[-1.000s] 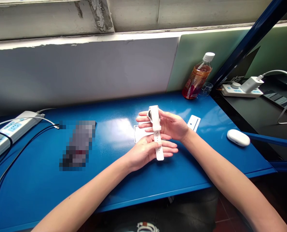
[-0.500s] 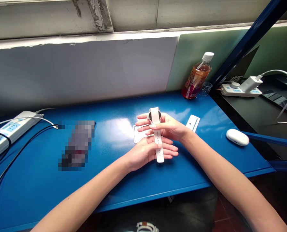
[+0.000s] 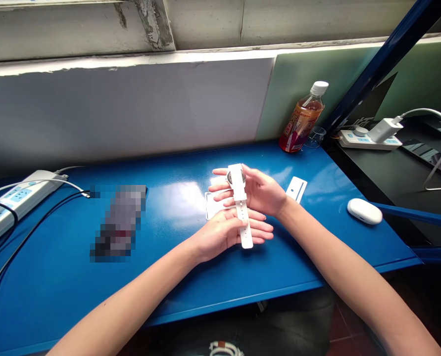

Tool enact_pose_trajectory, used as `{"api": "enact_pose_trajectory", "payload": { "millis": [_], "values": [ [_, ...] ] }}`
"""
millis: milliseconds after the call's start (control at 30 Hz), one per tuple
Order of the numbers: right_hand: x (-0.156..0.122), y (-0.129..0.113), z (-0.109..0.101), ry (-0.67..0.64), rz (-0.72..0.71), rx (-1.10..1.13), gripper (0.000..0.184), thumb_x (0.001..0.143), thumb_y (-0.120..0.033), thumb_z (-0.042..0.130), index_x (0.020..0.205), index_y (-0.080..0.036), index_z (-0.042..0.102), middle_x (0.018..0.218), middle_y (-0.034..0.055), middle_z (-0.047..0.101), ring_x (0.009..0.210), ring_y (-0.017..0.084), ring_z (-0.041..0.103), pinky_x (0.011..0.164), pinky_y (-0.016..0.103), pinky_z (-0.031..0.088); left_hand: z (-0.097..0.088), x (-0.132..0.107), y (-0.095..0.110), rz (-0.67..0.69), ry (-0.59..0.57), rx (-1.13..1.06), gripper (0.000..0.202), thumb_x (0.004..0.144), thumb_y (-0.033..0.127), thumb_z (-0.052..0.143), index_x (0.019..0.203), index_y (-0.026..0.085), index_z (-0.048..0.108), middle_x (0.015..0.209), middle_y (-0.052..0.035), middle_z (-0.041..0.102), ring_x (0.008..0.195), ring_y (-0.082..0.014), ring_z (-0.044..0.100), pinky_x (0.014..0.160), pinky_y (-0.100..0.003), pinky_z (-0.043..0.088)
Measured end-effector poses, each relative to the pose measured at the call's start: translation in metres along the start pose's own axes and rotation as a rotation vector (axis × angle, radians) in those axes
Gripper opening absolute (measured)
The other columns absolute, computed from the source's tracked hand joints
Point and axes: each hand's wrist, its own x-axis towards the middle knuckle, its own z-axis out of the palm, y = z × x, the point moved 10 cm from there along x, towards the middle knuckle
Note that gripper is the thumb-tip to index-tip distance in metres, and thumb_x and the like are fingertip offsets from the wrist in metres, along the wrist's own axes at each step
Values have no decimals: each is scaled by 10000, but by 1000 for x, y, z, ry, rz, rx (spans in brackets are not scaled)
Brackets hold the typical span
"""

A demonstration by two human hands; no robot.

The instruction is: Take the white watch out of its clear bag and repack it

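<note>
A white wristwatch with a round dark case is held above the blue table, its holed strap hanging toward me. My right hand grips the watch at the case, fingers curled round it. My left hand lies below, fingers stretched under the strap and the thumb pressing on it. Beneath my hands a clear plastic piece rests on the table.
A tea bottle and a small clear cup stand at the back right. A white strip and a white oval case lie to the right. Power strips sit at far left and on the black shelf.
The watch dipped slightly half a second ago and has come back up a little. My hands have otherwise kept their hold and place.
</note>
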Motion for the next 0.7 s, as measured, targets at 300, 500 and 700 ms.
{"api": "enact_pose_trajectory", "payload": {
  "millis": [300,500,700],
  "values": [
    [-3,-28,-27,233,-179,125,463,1012,-424,307,1136,-161,667,893,49,728,763,152,659,782,288,562,-12,-4,20,72,86,-96,416,929,381,580,1118,34,709,1052,-187,753,965,-274,729,886,-366,550],
    [-8,-50,-50,305,-400,182,172,925,-410,611,876,-252,661,768,-35,711,885,115,700,887,215,553,-19,-7,37,201,173,-252,505,871,421,582,1173,26,670,1297,-221,644,1244,-363,593,1081,-442,435],
    [-12,-52,-54,385,-457,-57,240,833,-510,718,829,-272,684,815,-36,758,961,144,716,988,295,511,-26,-9,42,278,251,-259,337,797,313,695,1055,97,692,1286,-166,648,1339,-346,509,1144,-415,378]
  ]
}}
